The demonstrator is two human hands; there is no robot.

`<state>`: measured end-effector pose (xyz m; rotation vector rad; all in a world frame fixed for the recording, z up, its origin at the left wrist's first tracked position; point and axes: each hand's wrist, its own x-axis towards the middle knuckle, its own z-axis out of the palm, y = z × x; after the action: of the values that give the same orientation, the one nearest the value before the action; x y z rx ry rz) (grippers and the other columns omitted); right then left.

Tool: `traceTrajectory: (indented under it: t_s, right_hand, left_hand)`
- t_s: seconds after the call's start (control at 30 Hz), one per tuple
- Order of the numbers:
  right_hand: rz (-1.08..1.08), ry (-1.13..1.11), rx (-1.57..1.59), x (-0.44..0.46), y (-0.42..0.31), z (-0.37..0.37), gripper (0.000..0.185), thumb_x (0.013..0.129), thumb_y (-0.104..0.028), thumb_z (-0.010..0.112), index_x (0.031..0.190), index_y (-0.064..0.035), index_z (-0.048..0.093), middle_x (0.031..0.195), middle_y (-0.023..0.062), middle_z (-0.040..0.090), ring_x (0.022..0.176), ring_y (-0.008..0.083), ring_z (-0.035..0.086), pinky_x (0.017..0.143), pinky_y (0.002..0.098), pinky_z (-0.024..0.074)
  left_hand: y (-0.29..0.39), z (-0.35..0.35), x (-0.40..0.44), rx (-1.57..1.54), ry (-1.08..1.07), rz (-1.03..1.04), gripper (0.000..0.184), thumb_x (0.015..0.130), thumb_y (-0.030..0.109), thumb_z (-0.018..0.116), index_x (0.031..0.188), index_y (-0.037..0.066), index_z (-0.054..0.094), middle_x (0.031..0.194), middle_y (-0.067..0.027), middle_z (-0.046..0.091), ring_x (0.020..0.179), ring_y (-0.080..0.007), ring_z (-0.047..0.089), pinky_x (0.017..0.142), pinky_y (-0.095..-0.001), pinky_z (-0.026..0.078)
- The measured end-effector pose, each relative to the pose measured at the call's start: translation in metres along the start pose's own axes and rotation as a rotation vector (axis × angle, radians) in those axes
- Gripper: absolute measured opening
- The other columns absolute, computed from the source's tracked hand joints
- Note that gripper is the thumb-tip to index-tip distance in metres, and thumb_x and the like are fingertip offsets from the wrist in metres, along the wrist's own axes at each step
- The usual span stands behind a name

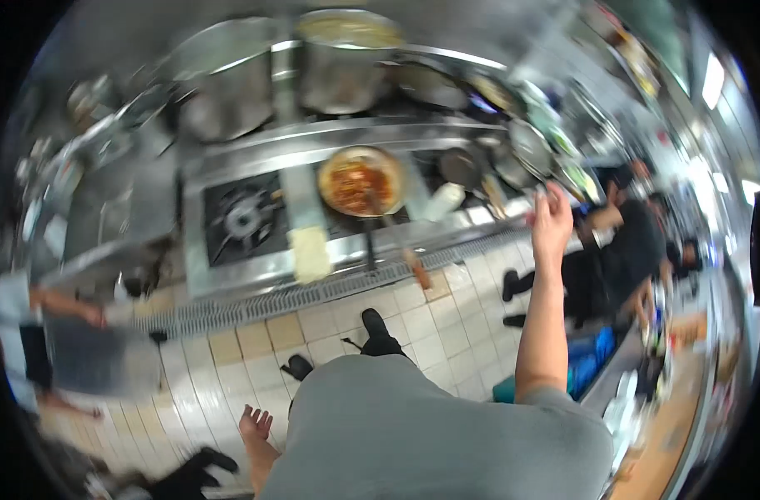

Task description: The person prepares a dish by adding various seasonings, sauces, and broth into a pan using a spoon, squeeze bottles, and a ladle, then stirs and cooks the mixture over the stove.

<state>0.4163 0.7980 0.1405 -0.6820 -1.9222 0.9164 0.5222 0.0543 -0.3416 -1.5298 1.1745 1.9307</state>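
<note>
A round, pale-walled metal pan (356, 153) of chunky red-sauced food (355, 179) sits on a burner of the long stainless-steel stove (300, 200), its black handle (370, 246) pointing toward the cook in a grey T-shirt (446, 442). To the pan's right, the cook's raised right hand (551, 223) is near a round grey metal vessel (530, 148); its fingers are bent upward, and from here I cannot tell whether they touch or pinch anything. The left hand (255, 423) hangs well apart from the pan, fingers loosely spread, holding nothing. A wooden-handled utensil (417, 268) slants out beside the pan's handle; a cream cloth (311, 254) lies to its left. Behind the pan stand two large metal stockpots (336, 79). Far right of it, a person in dark clothes (626, 258) bends forward.
</note>
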Motion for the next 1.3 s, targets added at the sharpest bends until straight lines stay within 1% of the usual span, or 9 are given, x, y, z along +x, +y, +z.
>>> traceTrajectory:
  t_s: [0.2, 0.37, 0.47, 0.67, 0.87, 1.03, 1.07, 1.1, 1.3]
  right_hand:
    - [-0.005, 0.394, -0.225, 0.176, 0.168, -0.179, 0.029, 0.097, -0.02, 0.064, 0.116, 0.0024, 0.065, 0.093, 0.0085, 0.07, 0.068, 0.014, 0.064, 0.059, 0.0294, 0.0501]
    - [0.232, -0.001, -0.795, 0.252, 0.429, -0.237, 0.056, 0.095, -0.048, 0.061, 0.101, 0.0067, 0.072, 0.08, 0.0201, 0.07, 0.086, 0.0293, 0.068, 0.081, 0.039, 0.0516]
    - [0.756, -0.203, -0.095, 0.231, 0.458, -0.179, 0.064, 0.094, -0.057, 0.062, 0.13, -0.0039, 0.058, 0.11, 0.0105, 0.065, 0.079, 0.0297, 0.066, 0.07, 0.0444, 0.0557]
    - [0.878, -0.241, 0.737, 0.236, 0.427, -0.068, 0.024, 0.1, -0.033, 0.065, 0.096, -0.0111, 0.055, 0.061, -0.0011, 0.05, 0.044, 0.0118, 0.049, 0.039, 0.0288, 0.0402]
    - [0.391, -0.155, 0.161, 0.362, 0.392, -0.013, 0.022, 0.098, -0.024, 0.06, 0.098, -0.0024, 0.059, 0.069, 0.0108, 0.064, 0.054, 0.0257, 0.063, 0.05, 0.0397, 0.0493]
    - [0.107, -0.141, -0.423, 0.519, 0.434, 0.027, 0.031, 0.086, -0.018, 0.061, 0.108, 0.0036, 0.067, 0.106, 0.0322, 0.069, 0.109, 0.047, 0.065, 0.095, 0.0506, 0.0511]
    - [0.121, -0.184, -0.458, 0.537, 0.439, 0.03, 0.029, 0.085, -0.017, 0.061, 0.104, 0.0035, 0.069, 0.106, 0.032, 0.069, 0.109, 0.0463, 0.065, 0.095, 0.05, 0.0514]
    - [0.085, -0.188, -0.515, 0.558, 0.471, 0.047, 0.026, 0.085, -0.018, 0.064, 0.096, 0.0047, 0.069, 0.096, 0.0275, 0.072, 0.09, 0.0403, 0.072, 0.078, 0.0481, 0.0564]
    - [0.532, -0.477, -0.016, 0.568, 0.457, 0.061, 0.018, 0.093, -0.019, 0.065, 0.086, -0.0018, 0.066, 0.071, 0.0083, 0.067, 0.052, 0.0145, 0.058, 0.043, 0.0336, 0.0383]
  left_hand:
    - [0.071, 0.147, 0.011, 0.45, -0.066, 0.463, 0.035, 0.097, 0.032, 0.06, 0.127, 0.015, 0.056, 0.105, -0.0045, 0.06, 0.093, -0.0236, 0.061, 0.07, -0.041, 0.053]
    - [0.052, 0.22, -0.008, 0.323, 0.216, 0.478, 0.039, 0.099, 0.034, 0.053, 0.132, 0.012, 0.052, 0.124, -0.0117, 0.057, 0.097, -0.0291, 0.061, 0.084, -0.051, 0.05]
    - [0.005, 0.217, 0.022, 0.378, -0.054, 0.215, 0.041, 0.1, 0.035, 0.054, 0.133, 0.012, 0.051, 0.127, -0.015, 0.056, 0.098, -0.0323, 0.061, 0.082, -0.0536, 0.051]
    - [-0.092, 0.286, -0.105, 0.747, 0.079, 0.167, 0.044, 0.097, 0.034, 0.06, 0.133, 0.01, 0.051, 0.123, -0.015, 0.059, 0.102, -0.0373, 0.063, 0.073, -0.0551, 0.055]
    - [-0.124, 0.229, -0.127, 0.872, 0.092, 0.248, 0.046, 0.097, 0.033, 0.059, 0.136, 0.011, 0.049, 0.124, -0.0141, 0.057, 0.1, -0.0361, 0.062, 0.075, -0.055, 0.055]
    - [-0.169, 0.232, -0.189, 0.499, 0.353, 0.252, 0.04, 0.096, 0.033, 0.056, 0.129, 0.012, 0.051, 0.113, -0.0119, 0.057, 0.094, -0.0347, 0.061, 0.067, -0.053, 0.051]
    - [-0.182, 0.22, -0.207, 0.397, 0.155, 0.288, 0.056, 0.09, 0.039, 0.066, 0.139, 0.02, 0.046, 0.132, -0.0064, 0.05, 0.111, -0.0342, 0.053, 0.088, -0.0547, 0.043]
    - [-0.191, 0.217, -0.217, 0.295, -0.043, 0.324, 0.076, 0.085, 0.045, 0.076, 0.149, 0.027, 0.04, 0.15, -0.0009, 0.043, 0.129, -0.0336, 0.045, 0.11, -0.0565, 0.035]
    - [-0.236, 0.229, -0.234, 0.407, 0.215, 0.22, 0.052, 0.087, 0.039, 0.069, 0.128, 0.024, 0.04, 0.125, -0.0011, 0.04, 0.105, -0.0299, 0.042, 0.09, -0.0512, 0.032]
